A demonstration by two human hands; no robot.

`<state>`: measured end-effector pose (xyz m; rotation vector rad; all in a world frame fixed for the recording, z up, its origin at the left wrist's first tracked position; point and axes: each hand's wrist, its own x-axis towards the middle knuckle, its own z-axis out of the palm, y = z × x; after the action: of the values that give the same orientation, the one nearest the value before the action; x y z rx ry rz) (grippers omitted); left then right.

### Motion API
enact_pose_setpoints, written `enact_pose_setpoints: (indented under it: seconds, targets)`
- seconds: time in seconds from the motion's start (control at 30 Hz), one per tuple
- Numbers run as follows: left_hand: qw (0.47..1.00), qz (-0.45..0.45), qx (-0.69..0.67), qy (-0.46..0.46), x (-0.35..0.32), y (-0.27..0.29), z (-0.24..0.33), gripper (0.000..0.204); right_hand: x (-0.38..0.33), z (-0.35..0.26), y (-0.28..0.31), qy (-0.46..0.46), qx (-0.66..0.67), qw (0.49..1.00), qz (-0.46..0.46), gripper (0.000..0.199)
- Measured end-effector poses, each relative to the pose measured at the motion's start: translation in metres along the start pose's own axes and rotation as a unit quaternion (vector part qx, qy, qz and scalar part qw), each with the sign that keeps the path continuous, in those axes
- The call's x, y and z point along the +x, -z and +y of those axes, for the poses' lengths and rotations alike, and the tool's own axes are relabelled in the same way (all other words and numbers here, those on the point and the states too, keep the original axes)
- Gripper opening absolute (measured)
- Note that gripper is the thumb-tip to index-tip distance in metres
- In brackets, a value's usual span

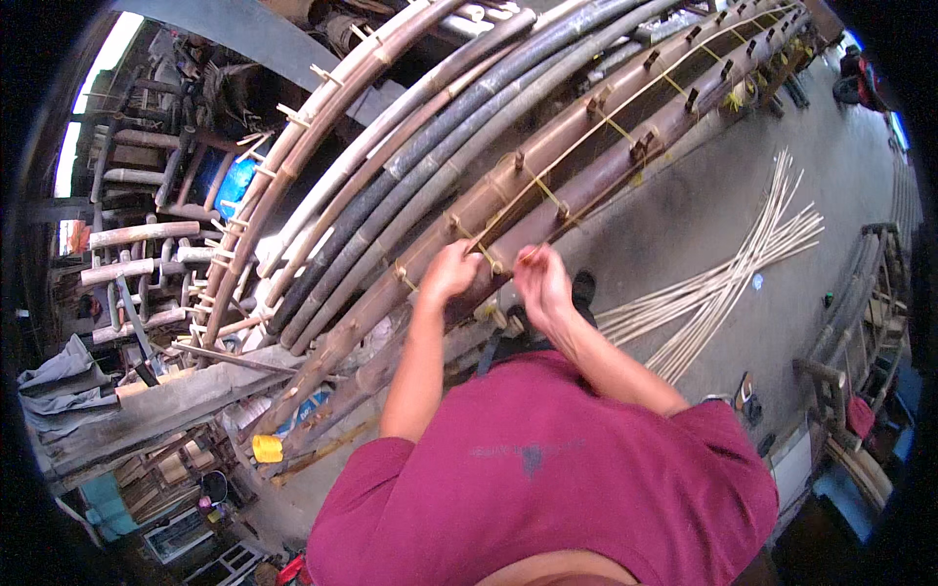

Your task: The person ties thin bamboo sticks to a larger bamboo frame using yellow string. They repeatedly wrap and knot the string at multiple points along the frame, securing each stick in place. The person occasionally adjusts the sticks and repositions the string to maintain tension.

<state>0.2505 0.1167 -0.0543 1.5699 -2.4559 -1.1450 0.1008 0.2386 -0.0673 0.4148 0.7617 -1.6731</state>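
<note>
Two thick brown bamboo poles (508, 186) run side by side from lower left to upper right in front of me, with short dark pegs (641, 148) standing along them. A thin yellowish cord (608, 121) stretches along the poles and crosses between the pegs. My left hand (453, 272) is closed at the near pole, its fingers pinched on the cord. Close by on the right, my right hand (543, 283) has its fingers drawn together beside the lower pole. What lies between those fingertips is too small to make out. A light peg end (494, 266) shows between my hands.
More long bamboo poles (391, 186) lie beyond, one with light pegs (293, 115). Thin bamboo sticks (723, 283) lie crossed on the floor at right. Bamboo frames (147, 234) stand at far left; a low concrete ledge (176, 410) and a yellow cup-like object (267, 448) are at lower left.
</note>
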Motion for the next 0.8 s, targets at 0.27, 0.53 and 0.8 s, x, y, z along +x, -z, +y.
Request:
enact_pose_setpoints:
  seconds: [0.27, 0.53, 0.8]
  targets:
    - [0.957, 0.266, 0.008, -0.118, 0.012, -0.052, -0.034, 0.036, 0.043, 0.048, -0.163, 0.223, -0.700, 0.459, -0.500, 0.036]
    - [0.986, 0.144, -0.078, 0.026, 0.005, -0.023, 0.005, 0.036, 0.094, 0.001, -0.152, 0.138, -0.710, 0.571, -0.388, 0.057]
    - [0.976, 0.172, -0.130, 0.014, -0.001, -0.026, 0.013, 0.027, -0.009, -0.017, 0.028, 0.142, -0.741, 0.480, -0.449, 0.046]
